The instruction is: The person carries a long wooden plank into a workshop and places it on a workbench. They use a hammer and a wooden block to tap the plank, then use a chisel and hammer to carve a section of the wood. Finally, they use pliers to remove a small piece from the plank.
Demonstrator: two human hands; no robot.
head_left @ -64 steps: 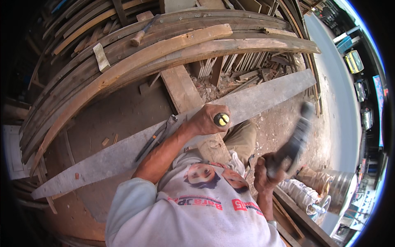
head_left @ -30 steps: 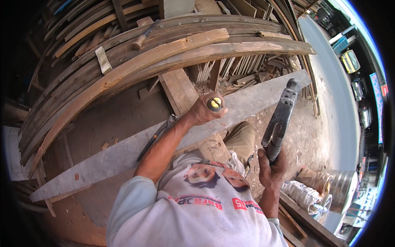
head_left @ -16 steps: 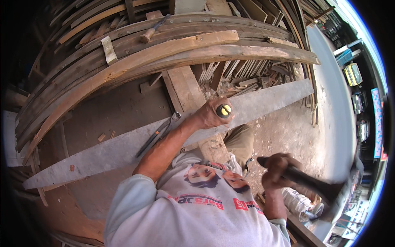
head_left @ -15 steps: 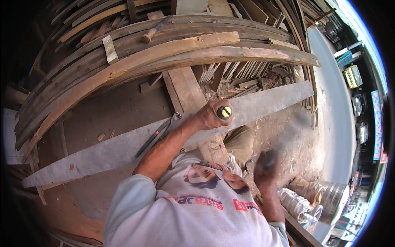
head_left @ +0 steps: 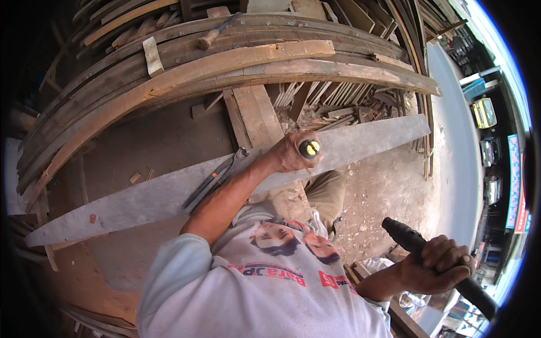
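Note:
My left hand [head_left: 293, 153] is closed around an upright tool whose round black-and-yellow handle end [head_left: 309, 149] shows on top; the fist hides its lower part. Beneath that hand lies a long grey board [head_left: 135, 201], running slantwise with a tapered left end. Long-handled pliers [head_left: 217, 176] rest on the board beside my left forearm. My right hand [head_left: 437, 267], out at the right, grips a black rod-like tool [head_left: 407, 235] with a ribbed or wrapped end. Its far end runs toward the right rim, and I cannot make out its kind.
Long curved timbers [head_left: 242, 62] lie across the far side, carrying a wooden-handled tool [head_left: 209, 39] and a small wood block [head_left: 151, 56]. A thick beam [head_left: 256, 115] passes under the board. Wood offcuts [head_left: 355, 114] lie beyond. A road [head_left: 451, 135] with vehicles runs at the right.
My right hand has swung outward to the right with the black tool, which was blurred before. My left hand keeps its hold in nearly the same place on the board.

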